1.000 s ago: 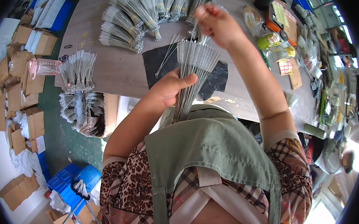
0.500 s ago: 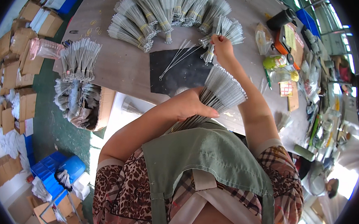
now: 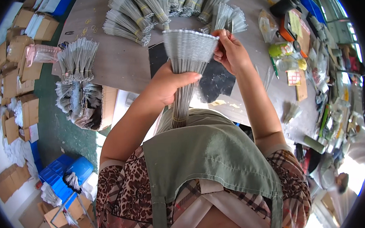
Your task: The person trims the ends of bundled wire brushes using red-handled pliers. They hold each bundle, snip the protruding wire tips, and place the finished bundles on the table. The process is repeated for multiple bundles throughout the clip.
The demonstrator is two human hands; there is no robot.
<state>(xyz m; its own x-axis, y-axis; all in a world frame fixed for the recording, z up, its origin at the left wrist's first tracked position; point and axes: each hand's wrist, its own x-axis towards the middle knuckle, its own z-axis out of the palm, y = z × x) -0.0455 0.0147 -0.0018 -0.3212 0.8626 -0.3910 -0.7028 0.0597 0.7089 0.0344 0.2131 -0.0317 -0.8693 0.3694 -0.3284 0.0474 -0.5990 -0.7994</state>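
Observation:
My left hand [image 3: 169, 85] grips a bundle of thin grey wire-like sticks [image 3: 186, 61] around its middle, and the bundle fans out wide at the top. My right hand [image 3: 230, 50] pinches the upper right edge of the fan with its fingertips. The bundle is held upright over a black mat [image 3: 216, 80] on the grey table [image 3: 121, 71]. Several tied bundles of the same grey sticks [image 3: 159, 6] lie in a row at the table's far side.
More stick bundles [image 3: 76, 57] lie at the table's left edge, with others in an open cardboard box [image 3: 107, 106] below it. Cardboard boxes [image 3: 17, 78] and blue crates [image 3: 63, 175] stand on the green floor. Tape, bottles and packets [image 3: 289, 44] crowd the table's right side.
My left hand has lifted the bundle higher and more upright. My right hand came back from the loose sticks on the mat and now touches the fan's right edge.

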